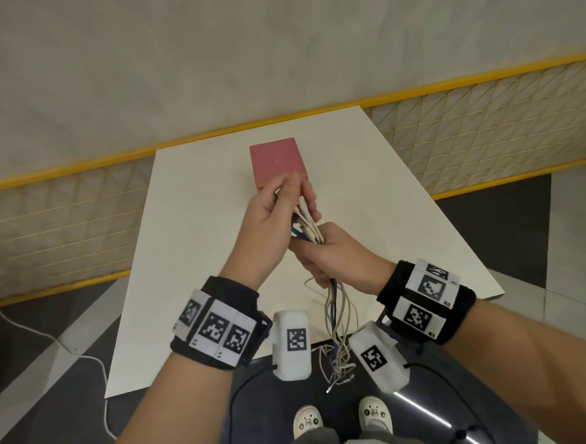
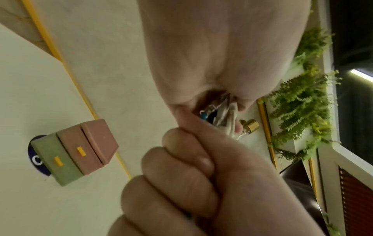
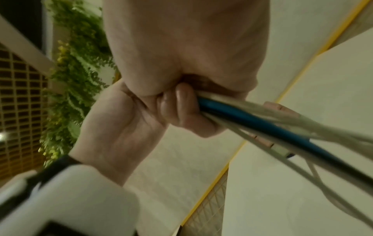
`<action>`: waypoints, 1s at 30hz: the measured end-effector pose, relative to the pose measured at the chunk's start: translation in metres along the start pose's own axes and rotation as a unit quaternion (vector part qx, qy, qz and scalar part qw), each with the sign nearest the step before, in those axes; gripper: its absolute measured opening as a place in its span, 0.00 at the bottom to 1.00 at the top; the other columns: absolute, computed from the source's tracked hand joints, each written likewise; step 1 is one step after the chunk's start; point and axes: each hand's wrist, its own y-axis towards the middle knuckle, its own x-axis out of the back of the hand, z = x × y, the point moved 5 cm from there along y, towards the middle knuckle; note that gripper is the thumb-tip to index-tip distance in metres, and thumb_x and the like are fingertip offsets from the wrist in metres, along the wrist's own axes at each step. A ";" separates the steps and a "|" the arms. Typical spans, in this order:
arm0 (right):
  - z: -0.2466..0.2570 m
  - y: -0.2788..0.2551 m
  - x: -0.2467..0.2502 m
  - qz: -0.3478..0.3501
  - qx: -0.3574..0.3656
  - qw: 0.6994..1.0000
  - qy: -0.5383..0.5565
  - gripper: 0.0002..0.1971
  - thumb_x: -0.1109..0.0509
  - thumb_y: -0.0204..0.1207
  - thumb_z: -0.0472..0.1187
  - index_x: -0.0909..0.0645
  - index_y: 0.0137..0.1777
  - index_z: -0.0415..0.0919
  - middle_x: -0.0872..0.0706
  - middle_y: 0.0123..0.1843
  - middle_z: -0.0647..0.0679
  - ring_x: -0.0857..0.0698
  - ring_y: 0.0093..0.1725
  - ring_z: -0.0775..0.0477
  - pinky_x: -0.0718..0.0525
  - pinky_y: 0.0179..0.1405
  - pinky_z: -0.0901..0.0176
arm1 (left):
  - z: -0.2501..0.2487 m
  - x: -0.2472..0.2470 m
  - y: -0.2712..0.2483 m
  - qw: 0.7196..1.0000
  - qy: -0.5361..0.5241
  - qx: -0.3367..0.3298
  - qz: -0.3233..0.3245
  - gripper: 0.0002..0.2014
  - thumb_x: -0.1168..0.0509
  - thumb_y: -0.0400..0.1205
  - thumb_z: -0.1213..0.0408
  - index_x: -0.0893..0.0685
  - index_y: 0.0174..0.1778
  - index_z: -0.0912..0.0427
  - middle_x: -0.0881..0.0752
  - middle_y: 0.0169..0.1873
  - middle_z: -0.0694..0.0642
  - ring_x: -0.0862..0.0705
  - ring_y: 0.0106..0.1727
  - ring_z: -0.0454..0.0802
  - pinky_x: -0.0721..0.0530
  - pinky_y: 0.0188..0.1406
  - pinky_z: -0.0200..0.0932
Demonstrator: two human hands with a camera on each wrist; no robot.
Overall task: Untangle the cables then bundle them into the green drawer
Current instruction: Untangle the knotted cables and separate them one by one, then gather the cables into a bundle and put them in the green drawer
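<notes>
A bundle of white cables with one blue cable (image 1: 310, 229) runs between my two hands above the white table (image 1: 403, 216). My left hand (image 1: 280, 202) pinches the plug ends at the top. My right hand (image 1: 327, 254) is fisted around the bundle just below, and the loose cable ends (image 1: 337, 324) dangle past the table's near edge. In the right wrist view my fingers (image 3: 181, 110) curl round the blue and white cables (image 3: 262, 126). The small drawer unit (image 1: 276, 163) stands behind my hands; its green drawer (image 2: 58, 161) at the bottom is closed, with a yellow handle.
A pink drawer (image 2: 80, 148) sits above the green one, also closed. A blue round sticker (image 2: 34, 158) lies under the unit. A yellow-framed mesh fence (image 1: 483, 116) runs behind the table. A white cord (image 1: 71, 349) trails on the floor at left. My feet (image 1: 307, 421) are by the near edge.
</notes>
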 end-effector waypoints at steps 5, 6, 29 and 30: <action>0.003 0.002 0.007 -0.014 -0.008 1.000 0.014 0.22 0.37 0.82 0.41 0.37 0.25 0.44 0.38 0.21 0.50 0.41 0.19 0.52 0.36 0.20 0.62 | -0.004 -0.006 0.010 0.996 0.059 -0.031 0.055 0.14 0.47 0.91 0.64 0.18 0.65 0.50 0.14 0.53 0.56 0.16 0.53 0.49 0.20 0.56 0.39; 0.003 0.003 0.008 -0.011 -0.007 1.000 0.018 0.22 0.38 0.82 0.41 0.37 0.25 0.44 0.39 0.22 0.49 0.41 0.20 0.52 0.36 0.21 0.62 | -0.005 -0.007 0.011 0.996 0.043 -0.039 0.063 0.15 0.45 0.90 0.64 0.23 0.71 0.47 0.15 0.55 0.56 0.15 0.52 0.50 0.19 0.56 0.39; -0.008 0.017 0.039 -0.031 -0.008 0.998 0.046 0.24 0.38 0.83 0.46 0.41 0.26 0.46 0.42 0.22 0.51 0.46 0.22 0.51 0.46 0.23 0.60 | 0.004 0.004 0.045 0.991 0.102 -0.024 0.079 0.06 0.24 0.76 0.65 0.15 0.45 0.53 0.15 0.59 0.46 0.16 0.60 0.42 0.17 0.64 0.49; -0.010 0.018 0.038 -0.024 -0.008 0.999 0.035 0.25 0.37 0.83 0.48 0.41 0.25 0.46 0.42 0.22 0.51 0.46 0.22 0.51 0.46 0.22 0.61 | 0.005 0.002 0.046 0.991 0.103 -0.020 0.087 0.08 0.26 0.79 0.61 0.17 0.52 0.50 0.18 0.64 0.45 0.18 0.65 0.42 0.18 0.66 0.51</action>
